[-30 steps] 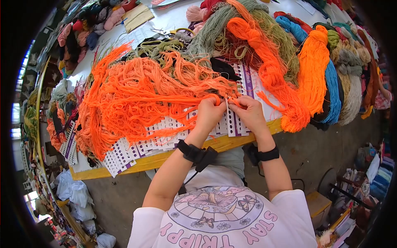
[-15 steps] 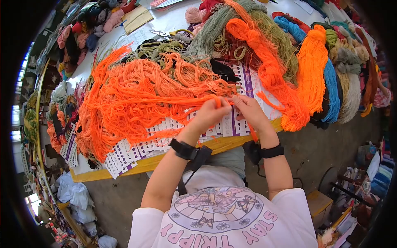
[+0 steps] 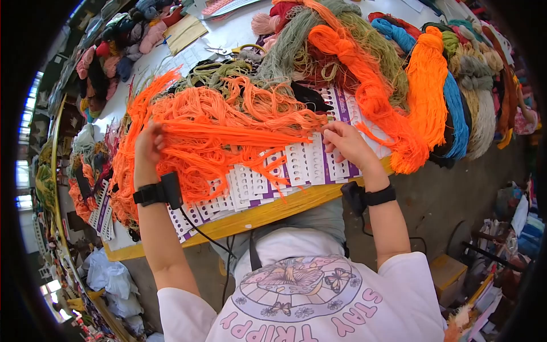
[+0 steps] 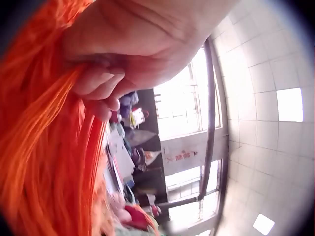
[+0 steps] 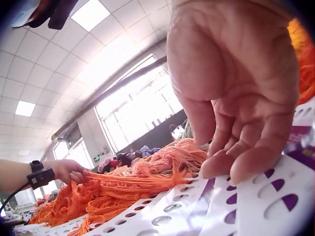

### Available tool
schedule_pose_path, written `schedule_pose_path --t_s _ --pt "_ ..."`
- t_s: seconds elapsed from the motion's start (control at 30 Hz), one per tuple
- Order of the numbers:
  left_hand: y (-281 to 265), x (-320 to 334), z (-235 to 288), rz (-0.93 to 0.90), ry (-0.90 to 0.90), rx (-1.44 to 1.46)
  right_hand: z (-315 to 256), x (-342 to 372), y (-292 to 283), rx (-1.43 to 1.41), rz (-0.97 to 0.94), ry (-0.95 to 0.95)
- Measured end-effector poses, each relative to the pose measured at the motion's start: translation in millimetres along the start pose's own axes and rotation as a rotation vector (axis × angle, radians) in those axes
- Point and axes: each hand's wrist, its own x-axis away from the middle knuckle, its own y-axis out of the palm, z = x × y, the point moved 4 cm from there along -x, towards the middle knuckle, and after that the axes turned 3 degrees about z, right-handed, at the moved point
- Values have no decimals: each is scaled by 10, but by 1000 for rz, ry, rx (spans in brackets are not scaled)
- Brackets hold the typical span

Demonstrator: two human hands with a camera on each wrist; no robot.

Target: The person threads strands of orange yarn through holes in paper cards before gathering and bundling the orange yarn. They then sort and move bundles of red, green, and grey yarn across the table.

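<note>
White bags [image 3: 108,273], contents hidden, sit left of the table [image 3: 256,215]. Orange yarn [image 3: 199,134] heaps across its left part; the left hand [image 3: 149,147] grips strands there. The right hand [image 3: 347,142], fingers loosely bent, empty, hangs at the holed cards [image 3: 296,164].

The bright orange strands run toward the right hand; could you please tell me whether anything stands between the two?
Nothing visible stands between the right hand and the near end of the bright orange strands; the punched cards lie below. The left hand grips the strands farther left.
</note>
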Motion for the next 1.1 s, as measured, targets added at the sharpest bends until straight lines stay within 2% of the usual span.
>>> schedule_pose_path --t_s 0.03,0.13,0.17,0.2,0.3,0.4,0.5,0.6,0.7,0.8,0.9,1.0,1.1 --pt "-108 38 82 136 93 -13 -21 28 3 -16 23 -10" --pt "-61 208 35 46 136 -71 -18 9 33 52 112 -67" --pt "219 479 -11 -148 122 9 5 -25 82 94 138 -92" --pt "429 579 -120 -475 168 116 -51 -38 131 200 270 -287" --pt "1227 1330 -144 -788 7 238 -649 301 623 -232 137 -334" --pt "1502 1550 -214 -817 33 175 -1041 574 1032 -474 -29 -377" --pt "1532 1677 -155 -894 85 103 -1064 597 1150 -477 -87 -382" --pt "1490 1713 -116 -853 93 74 -1029 625 1156 -639 -73 -351" --pt "1446 1649 -112 -755 41 212 -942 589 1112 -610 23 -404" --pt "1466 1633 -132 -731 82 225 -935 597 1077 -545 72 -453" --pt "1458 1575 -193 -616 151 -28 -971 640 1074 -484 133 -593" --pt "1490 1576 -213 -644 93 215 -932 645 1070 -582 100 -474" --pt "1525 1624 -184 -576 79 279 -904 635 1077 -628 80 -425"
